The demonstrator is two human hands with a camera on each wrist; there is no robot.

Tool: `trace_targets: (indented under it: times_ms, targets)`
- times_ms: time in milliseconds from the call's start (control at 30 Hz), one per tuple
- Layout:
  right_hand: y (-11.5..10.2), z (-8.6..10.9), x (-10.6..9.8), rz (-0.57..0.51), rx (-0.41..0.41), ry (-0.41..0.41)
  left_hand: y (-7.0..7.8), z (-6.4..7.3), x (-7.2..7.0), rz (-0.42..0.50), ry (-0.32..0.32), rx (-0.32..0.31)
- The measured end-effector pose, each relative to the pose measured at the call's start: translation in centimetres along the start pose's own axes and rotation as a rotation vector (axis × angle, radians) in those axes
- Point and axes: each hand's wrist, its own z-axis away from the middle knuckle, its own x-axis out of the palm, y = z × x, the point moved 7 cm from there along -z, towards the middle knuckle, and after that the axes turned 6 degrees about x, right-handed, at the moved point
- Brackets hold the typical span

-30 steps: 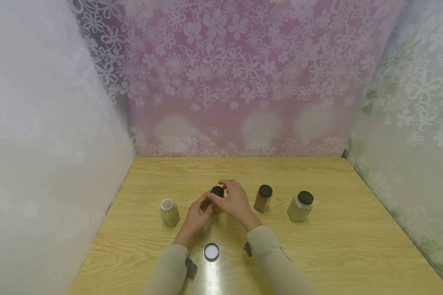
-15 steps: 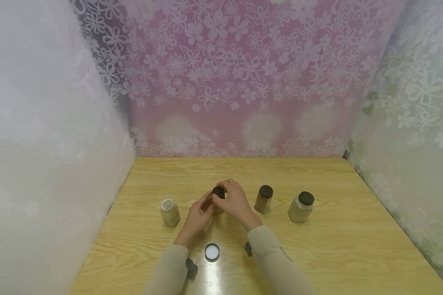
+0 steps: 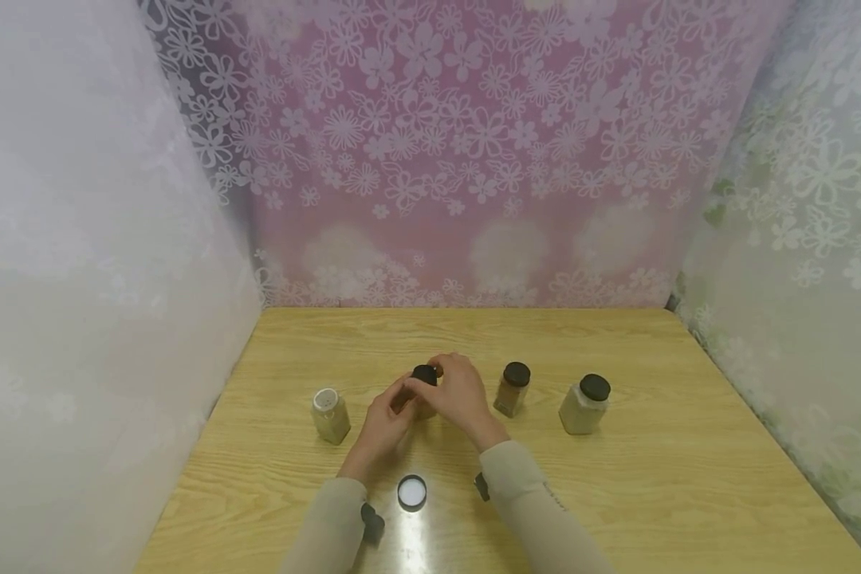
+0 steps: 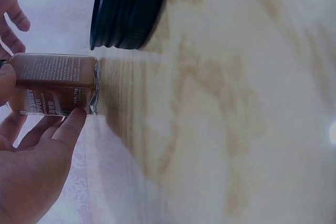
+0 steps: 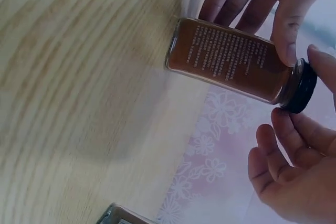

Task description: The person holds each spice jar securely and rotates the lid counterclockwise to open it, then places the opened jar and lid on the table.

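Observation:
A glass spice jar of reddish-brown powder (image 5: 226, 59) stands upright on the table between both hands. My left hand (image 3: 386, 418) holds its body, with fingers along one side and the thumb near the neck. My right hand (image 3: 459, 389) pinches the jar's black screw lid (image 5: 300, 86) between thumb and fingertips. The lid sits on the jar's neck. White print covers the glass in both wrist views. Nearer the person, a loose black lid (image 3: 412, 493) lies with its white inside facing up.
Left of the hands stands a lidless jar of pale powder with a white perforated top (image 3: 331, 414). To the right are a brown spice jar (image 3: 512, 389) and a wider pale jar (image 3: 584, 405), both black-lidded. Flowered curtains (image 3: 430, 159) enclose the wooden table (image 3: 660, 494).
The right hand's fingers closed in on the jar's lid, then shifted round it, the thumb moving left across its front. The left hand keeps its hold; the other jars have not moved.

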Motion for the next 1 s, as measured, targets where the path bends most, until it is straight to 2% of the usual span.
trace_targets:
  times_ms: [100,267,433,533,733,900,1000]
  targets:
    - [-0.12,0.09,0.03,0.003,-0.006,-0.008,0.09,0.11,0.06,-0.003,-0.014,-0.020]
    - [-0.76,-0.06,0.28,0.041,-0.088,-0.087,0.37,0.05,-0.06,-0.023,-0.014,-0.023]
    - [-0.80,-0.11,0.51,0.064,-0.122,-0.140,0.38,0.00,0.05,-0.015,-0.007,-0.010]
    - [-0.70,-0.11,0.40,0.063,-0.100,-0.114,0.23,0.06,0.16,-0.013,-0.003,-0.005]
    - [-0.28,-0.03,-0.17,0.038,-0.002,-0.012,-0.28,0.20,0.29,-0.019,-0.012,-0.020]
    - [-0.37,-0.01,-0.10,0.007,-0.040,-0.032,-0.31,0.16,0.18,-0.014,-0.011,-0.027]
    - [-0.44,-0.05,0.07,-0.010,-0.078,-0.063,-0.13,0.04,0.13,-0.019,-0.014,-0.008]
